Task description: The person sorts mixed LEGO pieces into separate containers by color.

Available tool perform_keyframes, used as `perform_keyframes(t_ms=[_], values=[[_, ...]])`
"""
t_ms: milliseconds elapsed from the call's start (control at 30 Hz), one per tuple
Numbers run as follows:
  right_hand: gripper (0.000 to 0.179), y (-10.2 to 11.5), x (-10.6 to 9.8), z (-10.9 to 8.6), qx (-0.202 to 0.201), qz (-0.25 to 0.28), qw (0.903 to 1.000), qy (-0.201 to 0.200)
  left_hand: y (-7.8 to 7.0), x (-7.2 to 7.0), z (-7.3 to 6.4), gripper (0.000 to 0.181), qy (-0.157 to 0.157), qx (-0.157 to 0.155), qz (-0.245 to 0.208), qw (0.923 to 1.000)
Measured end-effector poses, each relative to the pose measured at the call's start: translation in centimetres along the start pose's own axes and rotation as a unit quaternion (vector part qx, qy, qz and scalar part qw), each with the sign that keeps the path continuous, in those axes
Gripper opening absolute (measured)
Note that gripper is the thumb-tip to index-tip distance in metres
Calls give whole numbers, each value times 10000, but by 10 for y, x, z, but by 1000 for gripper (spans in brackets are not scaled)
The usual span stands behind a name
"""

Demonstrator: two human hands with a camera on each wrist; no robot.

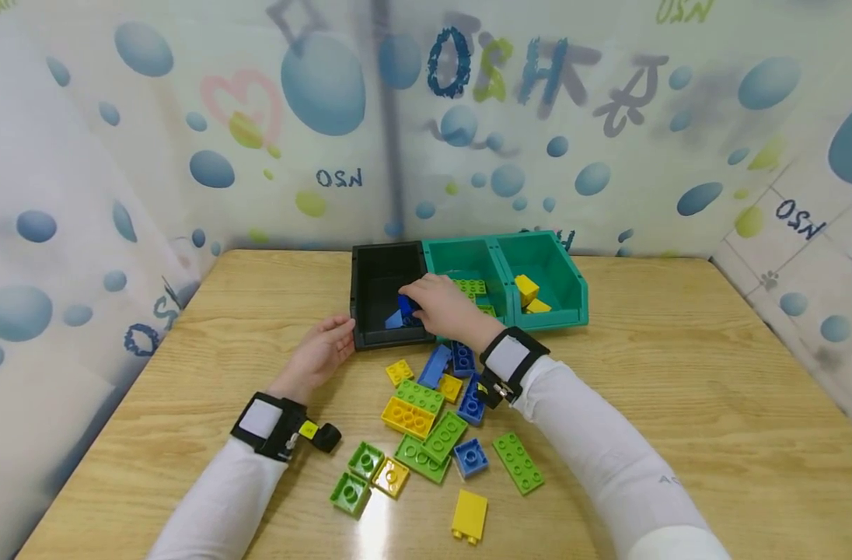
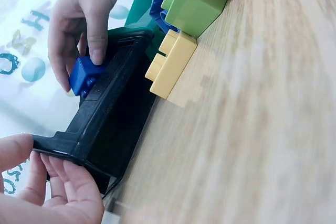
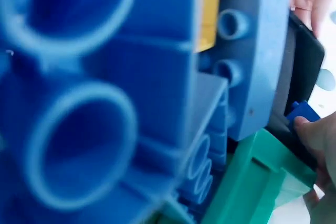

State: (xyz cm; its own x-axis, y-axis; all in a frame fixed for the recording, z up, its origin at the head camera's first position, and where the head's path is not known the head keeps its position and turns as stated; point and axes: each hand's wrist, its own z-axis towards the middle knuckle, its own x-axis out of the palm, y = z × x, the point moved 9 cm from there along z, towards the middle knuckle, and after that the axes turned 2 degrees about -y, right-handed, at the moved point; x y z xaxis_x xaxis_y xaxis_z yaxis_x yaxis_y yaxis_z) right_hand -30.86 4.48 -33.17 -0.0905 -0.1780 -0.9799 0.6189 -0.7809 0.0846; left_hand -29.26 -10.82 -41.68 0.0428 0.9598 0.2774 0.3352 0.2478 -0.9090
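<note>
The right hand's (image 1: pixel 445 305) grip pinches a dark blue toy brick (image 1: pixel 406 304) over the black bin's (image 1: pixel 394 337) near-right part; the left hand's (image 1: pixel 319 351) grip, farther from the brick, clasps the bin's left edge.

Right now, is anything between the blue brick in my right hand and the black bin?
Nothing visible: your right hand holds the blue brick at the black bin's open top. A lighter blue piece lies inside.
</note>
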Motion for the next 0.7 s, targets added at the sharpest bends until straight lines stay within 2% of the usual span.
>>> perform_keyframes(t_ms=[100, 300, 500, 700], values=[[40, 2, 8, 3, -39, -524, 9983, 240, 0, -1, 0, 5, -33, -32, -5, 10000], [39, 5, 23, 1, -96, -1389, 9863, 881, 1, -1, -1, 5, -48, -53, 26, 10000], [40, 7, 26, -2, -134, -1604, 9814, 1050, -1, 0, -2, 5, -24, -33, -37, 10000], [44, 8, 26, -6, -229, -1477, 9812, 1222, -1, 1, -3, 5, -40, -15, -1, 10000]])
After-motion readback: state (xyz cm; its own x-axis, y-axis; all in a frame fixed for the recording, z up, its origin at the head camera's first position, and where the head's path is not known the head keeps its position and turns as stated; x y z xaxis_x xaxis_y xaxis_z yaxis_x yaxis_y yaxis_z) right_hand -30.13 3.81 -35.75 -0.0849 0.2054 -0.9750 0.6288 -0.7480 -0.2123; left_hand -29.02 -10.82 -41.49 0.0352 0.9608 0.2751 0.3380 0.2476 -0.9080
